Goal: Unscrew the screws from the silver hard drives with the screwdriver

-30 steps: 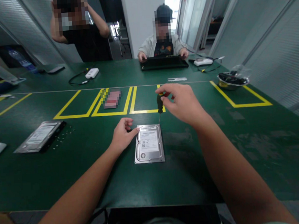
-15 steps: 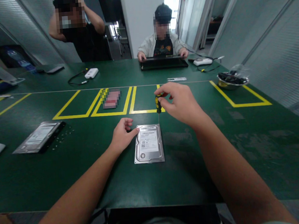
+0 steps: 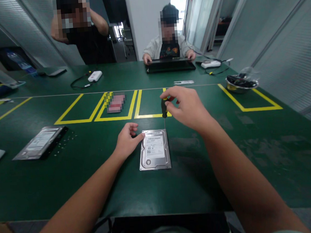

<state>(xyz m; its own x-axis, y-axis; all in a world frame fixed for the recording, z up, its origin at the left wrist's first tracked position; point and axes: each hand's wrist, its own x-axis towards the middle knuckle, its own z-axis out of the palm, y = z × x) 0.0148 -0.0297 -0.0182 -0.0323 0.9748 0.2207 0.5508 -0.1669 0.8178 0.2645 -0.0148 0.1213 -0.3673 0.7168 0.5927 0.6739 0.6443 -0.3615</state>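
Observation:
A silver hard drive (image 3: 155,149) with a white label lies flat on the green table. My right hand (image 3: 184,105) is closed on a small black and yellow screwdriver (image 3: 164,108), held nearly upright by its handle between thumb and fingers. The thin shaft reaches down to the drive's far right corner; the screw under the tip is too small to make out. On the drive's far left edge rests the thumb of my left hand (image 3: 126,141). Its other fingers are loosely bent and apart beside the drive, holding nothing.
Another hard drive (image 3: 40,141) lies at the left, with several tiny screws (image 3: 63,143) scattered beside it. Yellow tape (image 3: 115,118) marks boxes across the table. A metal bowl (image 3: 241,84) of dark items stands right. Across the table, one person (image 3: 168,45) holds a black tray-like object (image 3: 171,65).
The screwdriver handle has turned in my right fingers, so less yellow shows on it. My left hand and the hard drive have stayed in place.

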